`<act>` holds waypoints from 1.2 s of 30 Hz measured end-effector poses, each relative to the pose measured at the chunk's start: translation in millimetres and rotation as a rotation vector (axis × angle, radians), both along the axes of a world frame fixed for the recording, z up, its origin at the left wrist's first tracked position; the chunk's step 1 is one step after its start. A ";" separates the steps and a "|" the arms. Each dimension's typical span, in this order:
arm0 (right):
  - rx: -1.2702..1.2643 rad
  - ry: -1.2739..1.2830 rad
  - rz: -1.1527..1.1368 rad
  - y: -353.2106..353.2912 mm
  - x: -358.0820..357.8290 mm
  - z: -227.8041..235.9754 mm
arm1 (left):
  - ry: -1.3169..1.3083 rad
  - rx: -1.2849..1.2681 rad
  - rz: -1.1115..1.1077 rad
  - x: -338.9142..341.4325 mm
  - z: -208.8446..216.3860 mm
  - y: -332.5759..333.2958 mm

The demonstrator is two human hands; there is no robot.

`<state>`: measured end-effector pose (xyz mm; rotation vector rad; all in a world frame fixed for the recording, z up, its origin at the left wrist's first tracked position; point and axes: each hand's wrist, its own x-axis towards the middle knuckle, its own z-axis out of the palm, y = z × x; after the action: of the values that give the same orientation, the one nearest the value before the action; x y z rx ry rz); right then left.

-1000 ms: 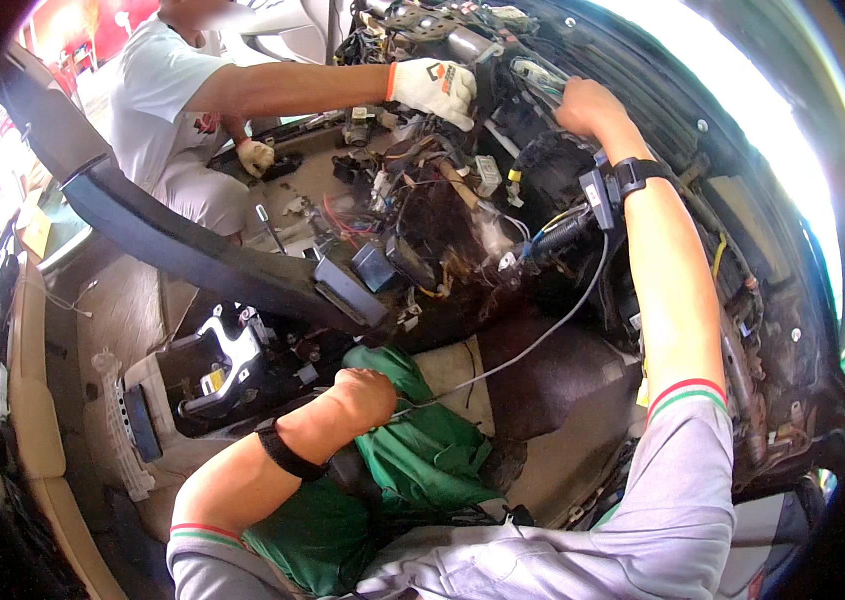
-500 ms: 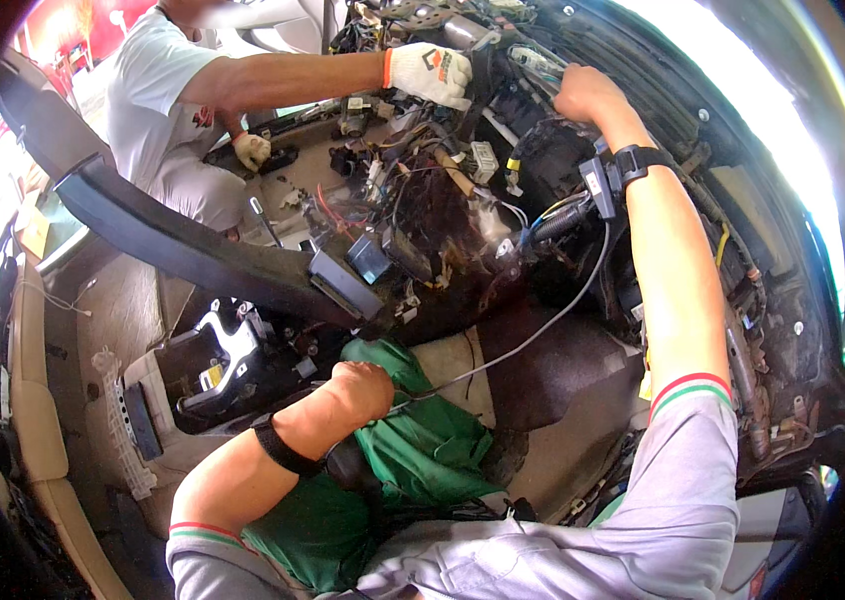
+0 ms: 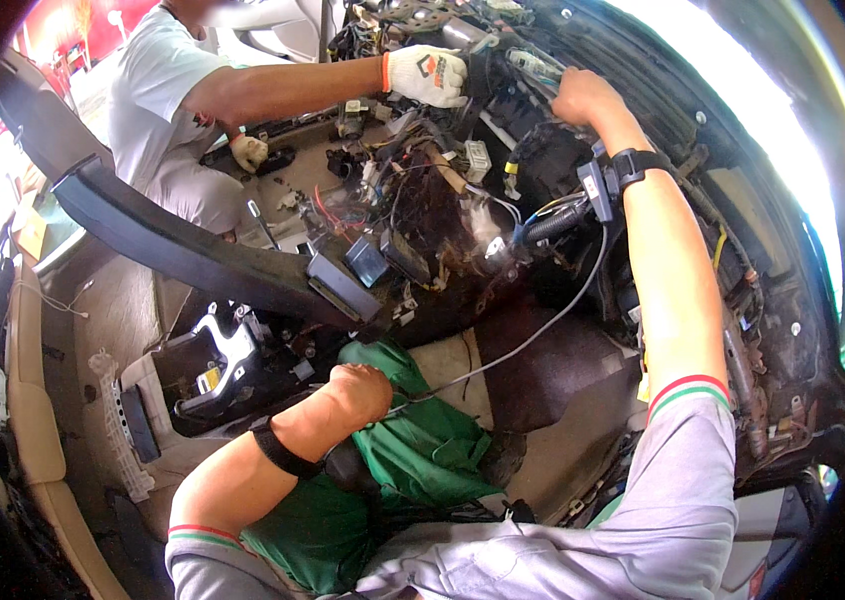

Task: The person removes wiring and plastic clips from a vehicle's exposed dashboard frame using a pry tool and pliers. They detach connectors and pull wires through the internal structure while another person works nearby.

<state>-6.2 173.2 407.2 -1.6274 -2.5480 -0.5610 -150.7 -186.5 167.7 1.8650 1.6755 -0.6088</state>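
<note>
My right hand (image 3: 586,98) reaches to the far side of a stripped car dashboard. Its fingers are curled in beside a pale wire bundle (image 3: 535,67); what they grip is hidden. On my knee, over green trousers (image 3: 421,450), rests my left hand (image 3: 363,392). It is closed like a fist, and I cannot see whether anything is inside. A grey cable (image 3: 543,345) runs from a small grey box (image 3: 596,190) by my right wrist down to my left hand.
Across from me a co-worker's gloved hand (image 3: 427,76) works at the dashboard near mine. A black trim beam (image 3: 178,235) slants across the left. Loose wires and connectors (image 3: 383,170) fill the middle. A console frame (image 3: 228,350) stands left of my knee.
The co-worker's gloved hand has shifted slightly left and turned a little. My right hand has moved very slightly left; my left hand stays on the knee.
</note>
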 end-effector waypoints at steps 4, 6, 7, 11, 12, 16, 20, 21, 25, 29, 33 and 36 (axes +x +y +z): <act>-0.024 -0.015 -0.007 -7.4 -3.4 3.0 | 0.049 0.035 0.020 0.2 -4.9 -1.9; -0.018 -0.013 -0.009 -8.4 -4.4 3.5 | 0.047 0.029 0.030 0.2 -5.0 -1.3; -0.012 -0.010 -0.012 -8.2 -4.2 3.5 | 0.049 0.016 0.024 0.2 -5.5 -0.7; 0.000 0.003 -0.015 -2.6 -1.3 1.1 | 0.044 -0.012 -0.006 -0.1 -3.6 0.6; -0.005 0.011 -0.017 -2.1 -2.0 0.6 | 0.046 -0.012 -0.001 -1.1 -3.6 -0.2; -0.021 0.033 -0.036 -3.1 -3.3 1.5 | 0.017 0.018 -0.021 -3.3 -6.1 -1.2; -0.021 0.029 0.000 -6.2 -4.7 2.7 | 0.039 -0.026 -0.038 -2.2 -3.3 0.5; -0.022 0.019 -0.005 -6.2 -4.1 2.8 | 0.039 -0.026 -0.035 -1.9 -2.8 0.9; -0.017 0.041 -0.028 -0.9 -1.3 1.0 | 0.005 -0.051 -0.007 -2.8 -0.3 1.1; -0.022 0.053 -0.033 2.2 -2.5 -0.1 | -0.005 -0.017 0.007 -1.8 4.0 -0.8; -0.018 0.002 -0.011 -6.8 -5.2 4.8 | 0.003 -0.031 0.020 -3.2 -3.5 -0.8; -0.002 0.000 -0.006 0.1 -1.5 1.1 | -0.004 -0.029 -0.006 -3.3 -5.6 -0.3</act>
<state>-7.7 173.3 408.2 -1.6355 -2.5456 -0.5599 -154.0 -186.8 162.1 1.8500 1.6507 -0.6275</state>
